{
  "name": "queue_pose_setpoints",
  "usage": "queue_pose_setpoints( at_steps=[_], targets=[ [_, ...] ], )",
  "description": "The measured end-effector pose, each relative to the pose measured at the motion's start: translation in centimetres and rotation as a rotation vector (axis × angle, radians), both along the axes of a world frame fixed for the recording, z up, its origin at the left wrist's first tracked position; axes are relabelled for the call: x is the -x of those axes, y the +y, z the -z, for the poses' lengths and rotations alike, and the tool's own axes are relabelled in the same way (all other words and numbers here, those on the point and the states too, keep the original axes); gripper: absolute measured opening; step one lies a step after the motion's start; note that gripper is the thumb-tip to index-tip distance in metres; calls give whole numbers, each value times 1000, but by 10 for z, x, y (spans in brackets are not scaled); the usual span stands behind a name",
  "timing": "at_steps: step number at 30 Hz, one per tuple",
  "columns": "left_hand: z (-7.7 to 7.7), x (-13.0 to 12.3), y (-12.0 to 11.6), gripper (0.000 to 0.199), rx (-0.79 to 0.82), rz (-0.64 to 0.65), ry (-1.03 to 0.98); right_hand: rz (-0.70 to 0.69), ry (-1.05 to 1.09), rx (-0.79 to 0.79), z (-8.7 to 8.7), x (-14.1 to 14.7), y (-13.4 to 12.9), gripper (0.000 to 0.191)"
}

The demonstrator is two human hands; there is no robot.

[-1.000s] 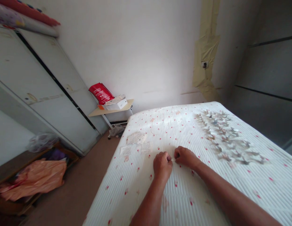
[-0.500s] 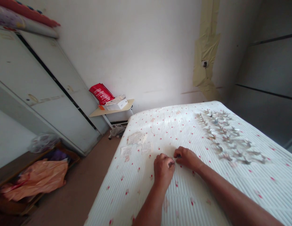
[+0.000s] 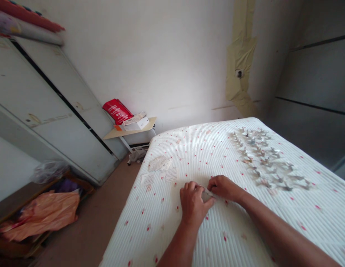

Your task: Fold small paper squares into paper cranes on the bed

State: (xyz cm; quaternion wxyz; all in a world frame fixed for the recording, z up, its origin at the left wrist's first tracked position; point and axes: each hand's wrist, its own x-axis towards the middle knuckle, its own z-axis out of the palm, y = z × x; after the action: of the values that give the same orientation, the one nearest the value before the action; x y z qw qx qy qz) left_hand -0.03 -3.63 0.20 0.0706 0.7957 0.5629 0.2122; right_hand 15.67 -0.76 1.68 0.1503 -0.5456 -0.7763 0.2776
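A small folded piece of paper (image 3: 208, 195) shows between my two hands, just above or on the bed cover. My left hand (image 3: 191, 204) grips it from the left, thumb and fingers set around its edges. On the other side my right hand (image 3: 226, 188) pinches the paper's right end with curled fingers; its fingertips are partly hidden. Several small folded paper birds (image 3: 265, 159) stand in rows to the right of my hands. To the left lie flat printed paper squares (image 3: 171, 175) and a loose pile of paper scraps (image 3: 159, 163).
The white ribbed bed cover (image 3: 167, 230) with red dots lies under everything. Beyond it, a small table (image 3: 111, 134) carries a red bag (image 3: 117, 111) and a white box (image 3: 137, 124). Grey cabinets (image 3: 50, 107) and an orange plastic bag (image 3: 44, 211) are at left.
My left hand's thumb and fingers have spread wider, and more of the folded paper now shows between the hands. The right hand has shifted slightly to the right in the view.
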Motion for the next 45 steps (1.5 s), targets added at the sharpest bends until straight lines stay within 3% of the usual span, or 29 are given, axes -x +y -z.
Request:
queue_pose_setpoints(
  at_steps=[8,12,16,23,28,33,45],
  targets=[
    [3,-13,0,23,-17,-93,63,101,112,-83,12,-9,10,30],
    [3,-4,-1,20,-15,-17,17,74,205,-101,16,-12,10,30],
    [7,9,3,34,-16,88,-23,-14,247,-122,17,-10,8,33],
    [19,17,14,35,-47,117,-65,-70,104,-157,14,1,0,25],
    [17,15,12,26,-99,105,-73,-89,-18,-190,19,4,0,22],
    [16,12,11,12,-104,94,-72,-70,-65,-177,19,6,2,22],
    [21,14,16,13,-32,100,-133,-70,-46,-195,16,5,-4,13]
  ],
)
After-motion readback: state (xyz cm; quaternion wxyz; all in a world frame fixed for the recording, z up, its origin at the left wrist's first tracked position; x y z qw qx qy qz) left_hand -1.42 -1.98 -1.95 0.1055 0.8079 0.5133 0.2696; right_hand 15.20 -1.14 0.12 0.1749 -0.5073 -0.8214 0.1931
